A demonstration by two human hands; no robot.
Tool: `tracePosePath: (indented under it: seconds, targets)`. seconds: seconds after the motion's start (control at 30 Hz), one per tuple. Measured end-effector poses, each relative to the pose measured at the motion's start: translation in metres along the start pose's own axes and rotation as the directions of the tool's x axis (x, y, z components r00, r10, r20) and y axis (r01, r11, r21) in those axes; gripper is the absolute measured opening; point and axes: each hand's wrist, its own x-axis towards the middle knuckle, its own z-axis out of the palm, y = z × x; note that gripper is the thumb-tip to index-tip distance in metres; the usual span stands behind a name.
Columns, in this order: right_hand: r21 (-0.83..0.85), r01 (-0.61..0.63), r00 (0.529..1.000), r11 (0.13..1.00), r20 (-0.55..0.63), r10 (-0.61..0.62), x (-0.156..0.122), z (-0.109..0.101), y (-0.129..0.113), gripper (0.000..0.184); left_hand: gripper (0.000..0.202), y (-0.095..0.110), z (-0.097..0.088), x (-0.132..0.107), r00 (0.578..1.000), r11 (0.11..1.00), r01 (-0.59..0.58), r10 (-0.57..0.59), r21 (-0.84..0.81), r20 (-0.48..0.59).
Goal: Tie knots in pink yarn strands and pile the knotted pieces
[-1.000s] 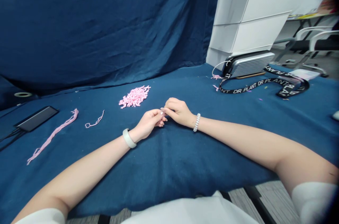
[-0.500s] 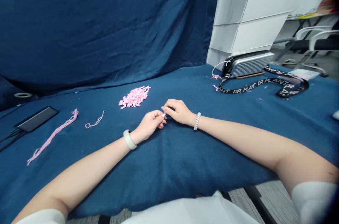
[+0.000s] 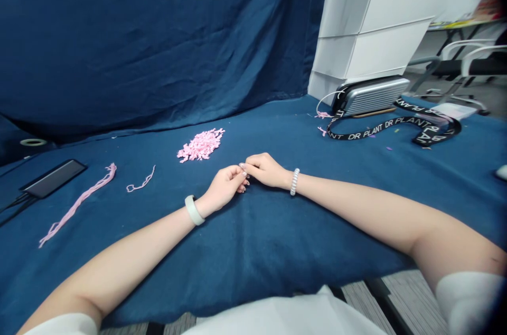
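Together, the left hand [image 3: 224, 187] and the right hand [image 3: 266, 170] are held low over the blue cloth [image 3: 277, 250], their fingers [image 3: 257, 161] curled and closed, meeting at the tips; whether anything is pinched there cannot be told. A heap of pink yarn snippets [image 3: 200, 145] is left just beyond them, with a long pink strand [image 3: 79, 203] and a shorter pink strand [image 3: 141, 179] laid farther left.

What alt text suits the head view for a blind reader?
The left hand and right hand meet fingertip to fingertip over a dark blue cloth; any held thing is unclear. A heap of short pink yarn pieces lies beyond them, a long pink yarn strand farther left.
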Motion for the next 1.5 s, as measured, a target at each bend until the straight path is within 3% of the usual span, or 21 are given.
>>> tracePosePath:
  seconds: [0.17,0.77,1.5]
  targets:
    - [0.01,-0.049,0.998,0.999,-0.024,0.05,0.0004,0.0002,-0.0024,0.04,0.024,0.0005,0.0007,-0.0001,1.0,1.0,0.007,-0.007,-0.029,-0.021]
    - [-0.11,0.034,0.98,0.993,-0.192,-0.054,0.001,-0.0009,-0.0041,0.039,0.021,0.0004,-0.0004,0.0021,1.0,0.988,-0.006,0.004,-0.154,-0.015]
    - [-0.114,0.063,0.981,0.991,-0.173,-0.083,-0.0003,-0.0012,-0.0049,0.04,0.022,0.0037,-0.0011,0.0015,0.998,0.989,0.056,-0.053,-0.137,0.026]
